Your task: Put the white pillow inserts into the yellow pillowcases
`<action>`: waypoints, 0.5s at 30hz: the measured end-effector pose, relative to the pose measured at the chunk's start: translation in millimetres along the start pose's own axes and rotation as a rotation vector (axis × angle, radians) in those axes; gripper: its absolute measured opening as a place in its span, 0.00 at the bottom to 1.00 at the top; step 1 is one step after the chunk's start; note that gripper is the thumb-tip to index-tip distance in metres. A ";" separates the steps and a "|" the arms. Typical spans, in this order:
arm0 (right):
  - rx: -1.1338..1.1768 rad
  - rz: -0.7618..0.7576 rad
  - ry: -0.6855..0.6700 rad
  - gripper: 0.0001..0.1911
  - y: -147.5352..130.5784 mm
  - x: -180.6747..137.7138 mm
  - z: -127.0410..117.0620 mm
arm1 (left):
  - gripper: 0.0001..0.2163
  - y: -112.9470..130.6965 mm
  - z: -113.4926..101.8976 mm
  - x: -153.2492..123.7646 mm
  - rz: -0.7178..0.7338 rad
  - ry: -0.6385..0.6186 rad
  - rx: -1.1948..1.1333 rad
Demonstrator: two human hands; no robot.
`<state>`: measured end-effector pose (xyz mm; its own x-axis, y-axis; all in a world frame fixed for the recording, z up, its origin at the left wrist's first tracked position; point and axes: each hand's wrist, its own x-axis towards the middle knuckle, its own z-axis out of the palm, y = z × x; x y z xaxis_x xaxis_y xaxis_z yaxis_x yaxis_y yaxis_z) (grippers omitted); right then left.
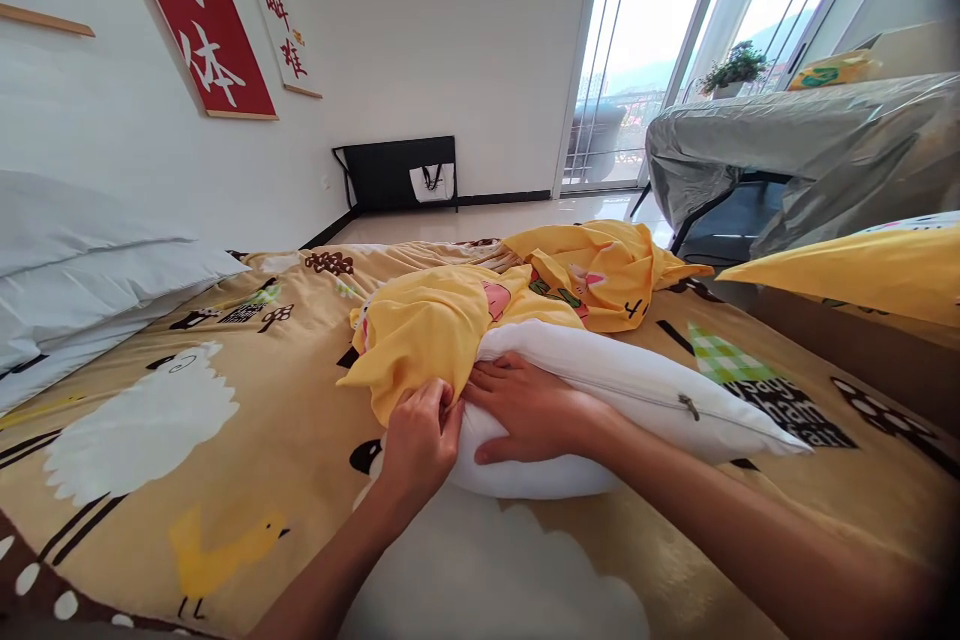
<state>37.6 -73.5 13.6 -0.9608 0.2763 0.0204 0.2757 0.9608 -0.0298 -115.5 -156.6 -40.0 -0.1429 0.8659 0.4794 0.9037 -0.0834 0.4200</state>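
hands meet at the centre of a bed spread with a tan cartoon sheet (247,480), where a white pillow (637,400) lies half inside a yellow pillowcase (435,330). the left hand (420,445) is closed, its fingers pinching the open hem of the pillowcase at the pillow's near corner. the right hand (529,410), just beside it at 3 o'clock, lies flat and spread on the bare white pillow, pressing it down and holding nothing. the pillow's zipper pull (688,407) shows further toward 3 o'clock. the rest of the yellow cloth bunches toward 12 o'clock. white pillows (82,270) are stacked at 9 o'clock by the wall, red calligraphy banners (202,20) hang at 11 o'clock, and a covered table (795,140) stands at 2 o'clock by the balcony doors.
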 end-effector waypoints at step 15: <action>-0.207 0.281 0.442 0.32 8.1 -98.3 -19.2 | 0.04 -4.8 -12.7 -7.7 0.097 -0.065 0.152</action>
<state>134.8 -92.4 30.6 -0.7589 0.4627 0.4583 0.5618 0.8210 0.1015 -123.9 -169.1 -35.9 -0.0303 0.8876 0.4596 0.9632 -0.0969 0.2506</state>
